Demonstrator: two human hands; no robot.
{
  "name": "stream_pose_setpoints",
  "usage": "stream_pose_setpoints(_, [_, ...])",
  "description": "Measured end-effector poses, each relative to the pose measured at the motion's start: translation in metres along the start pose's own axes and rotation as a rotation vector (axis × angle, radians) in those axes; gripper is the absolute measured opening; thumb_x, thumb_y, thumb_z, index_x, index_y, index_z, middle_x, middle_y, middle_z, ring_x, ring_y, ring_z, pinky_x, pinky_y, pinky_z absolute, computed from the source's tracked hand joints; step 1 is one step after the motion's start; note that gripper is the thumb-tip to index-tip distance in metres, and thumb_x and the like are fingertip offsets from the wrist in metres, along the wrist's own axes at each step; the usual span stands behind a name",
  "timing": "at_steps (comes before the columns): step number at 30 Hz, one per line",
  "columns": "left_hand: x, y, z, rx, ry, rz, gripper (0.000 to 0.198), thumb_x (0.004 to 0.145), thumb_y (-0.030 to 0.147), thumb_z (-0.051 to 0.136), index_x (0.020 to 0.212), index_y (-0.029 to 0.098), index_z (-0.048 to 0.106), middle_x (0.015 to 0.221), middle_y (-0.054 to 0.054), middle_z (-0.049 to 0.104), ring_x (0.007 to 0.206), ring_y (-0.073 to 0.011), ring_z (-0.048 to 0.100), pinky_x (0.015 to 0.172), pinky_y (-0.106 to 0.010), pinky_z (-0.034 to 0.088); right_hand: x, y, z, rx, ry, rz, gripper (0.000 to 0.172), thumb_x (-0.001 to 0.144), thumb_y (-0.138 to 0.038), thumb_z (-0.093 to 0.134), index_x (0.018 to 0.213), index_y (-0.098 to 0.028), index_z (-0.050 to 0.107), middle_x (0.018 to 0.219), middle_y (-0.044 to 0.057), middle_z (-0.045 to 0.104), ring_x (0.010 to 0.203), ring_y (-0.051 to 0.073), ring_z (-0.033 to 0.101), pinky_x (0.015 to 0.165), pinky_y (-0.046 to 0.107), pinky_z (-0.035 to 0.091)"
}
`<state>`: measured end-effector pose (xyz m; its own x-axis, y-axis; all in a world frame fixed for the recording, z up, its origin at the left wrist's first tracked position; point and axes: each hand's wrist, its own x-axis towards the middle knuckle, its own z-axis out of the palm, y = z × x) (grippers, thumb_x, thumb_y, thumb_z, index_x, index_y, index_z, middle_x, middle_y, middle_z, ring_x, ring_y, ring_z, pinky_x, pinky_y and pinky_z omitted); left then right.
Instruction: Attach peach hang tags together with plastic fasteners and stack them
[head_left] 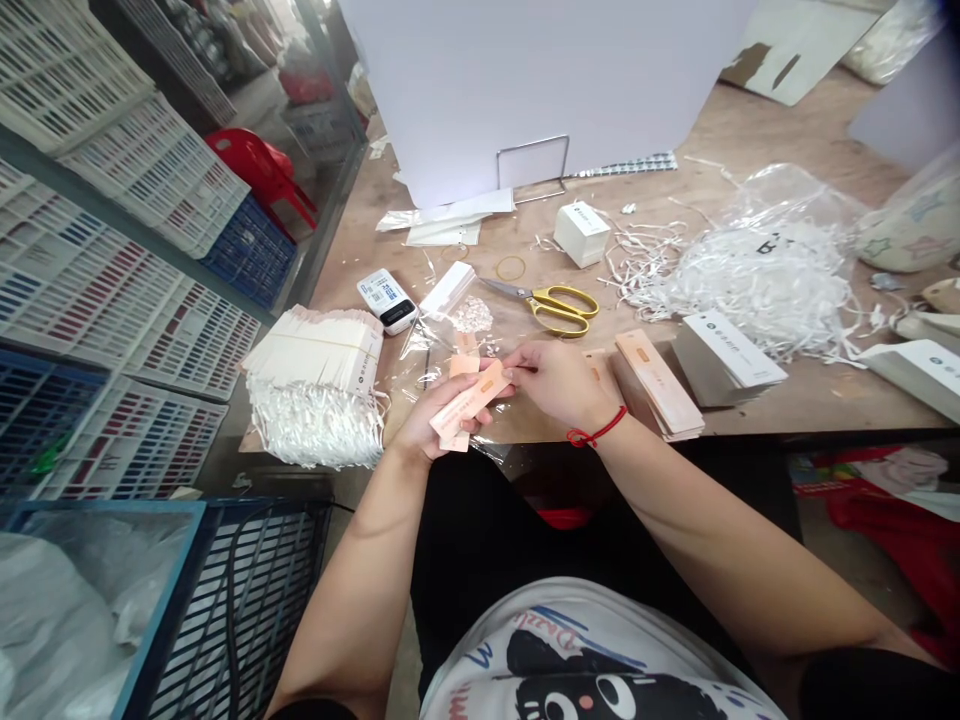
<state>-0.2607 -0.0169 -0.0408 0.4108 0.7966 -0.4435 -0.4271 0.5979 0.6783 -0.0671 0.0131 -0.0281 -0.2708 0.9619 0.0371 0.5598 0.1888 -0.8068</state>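
My left hand (pixel 442 420) is closed on a small stack of pink paper tags (pixel 471 402), held just over the table's front edge. My right hand (pixel 559 385), with a red cord on its wrist, pinches the top end of those tags with its fingertips. Under both hands lies a clear plastic bag (pixel 442 345). To the right, more pink tags (pixel 660 385) lie in fanned stacks. A bundle of white tags with white strings (pixel 315 385) sits to the left, bound with a rubber band.
Yellow-handled scissors (pixel 559 305) lie behind my hands, with a rubber band (pixel 511 267) and a small white box (pixel 581 232) further back. A heap of white strings (pixel 757 275) fills the right side. White cards (pixel 731 350) lie nearby. Plastic crates (pixel 112 250) stand left.
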Motion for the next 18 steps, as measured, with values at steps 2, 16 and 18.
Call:
stream_pose_setpoints(2, [0.0001,0.0,-0.0005,0.004,-0.003,0.006,0.053,0.091,0.022,0.057,0.143,0.014,0.048,0.103,-0.023,0.074,0.051,-0.0137,0.066,0.035,-0.012,0.038,0.0004,-0.0011,-0.0003,-0.008,-0.002,-0.017,0.021,0.083,-0.007,0.061,0.081,-0.019,0.077,0.081,0.002,0.077,0.074,0.017,0.066,0.072,0.028,0.047])
stream_pose_setpoints(16, [0.0021,-0.0017,-0.0035,0.022,-0.013,0.016,0.052,0.089,0.023,0.061,0.139,0.014,0.05,0.099,-0.019,0.075,0.052,-0.0142,0.067,0.034,-0.013,0.038,0.001,-0.0063,-0.0016,-0.163,-0.004,-0.032,0.022,0.08,-0.004,0.057,0.078,-0.018,0.075,0.077,0.003,0.075,0.069,0.016,0.063,0.066,0.027,0.042])
stream_pose_setpoints(18, [0.0018,-0.0019,-0.0033,0.02,-0.018,0.018,0.051,0.089,0.023,0.062,0.138,0.014,0.051,0.096,-0.018,0.075,0.051,-0.0144,0.066,0.034,-0.013,0.038,0.0014,-0.0083,-0.0018,-0.202,-0.014,-0.027,0.021,0.081,-0.006,0.057,0.08,-0.017,0.075,0.078,0.003,0.076,0.07,0.017,0.063,0.066,0.027,0.041])
